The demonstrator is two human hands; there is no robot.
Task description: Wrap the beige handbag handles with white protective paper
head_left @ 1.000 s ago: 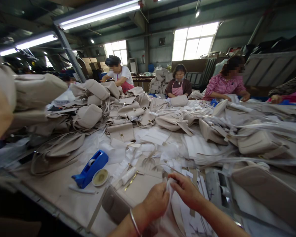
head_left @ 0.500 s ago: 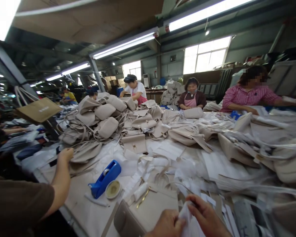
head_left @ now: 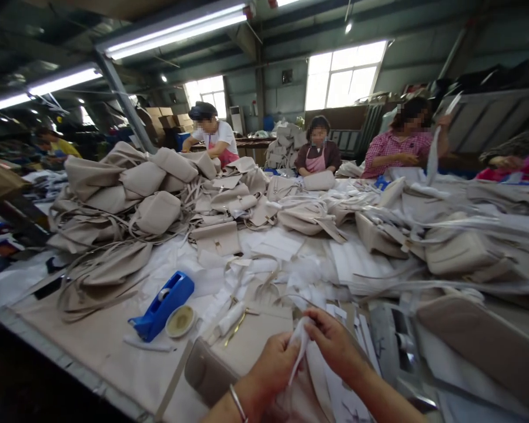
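My left hand (head_left: 273, 367) and my right hand (head_left: 332, 343) meet low in the middle of the view. Both pinch a thin piece of white wrapping paper (head_left: 298, 343) between their fingertips. Under them lies a flat beige handbag (head_left: 242, 346) with a gold clasp, and a paper-wrapped strap (head_left: 229, 317) rests on it. A metal bangle circles my left wrist.
A blue tape dispenser (head_left: 163, 305) and a tape roll (head_left: 180, 320) sit to the left. Piles of beige handbags (head_left: 150, 200) and white paper sheets (head_left: 361, 264) cover the long table. Three people work at its far side; one in a checked shirt (head_left: 397, 150) lifts a white strip.
The view tilted up and back down. A person's arm that reached in from the left half a second ago is gone. My hands keep working the white paper.
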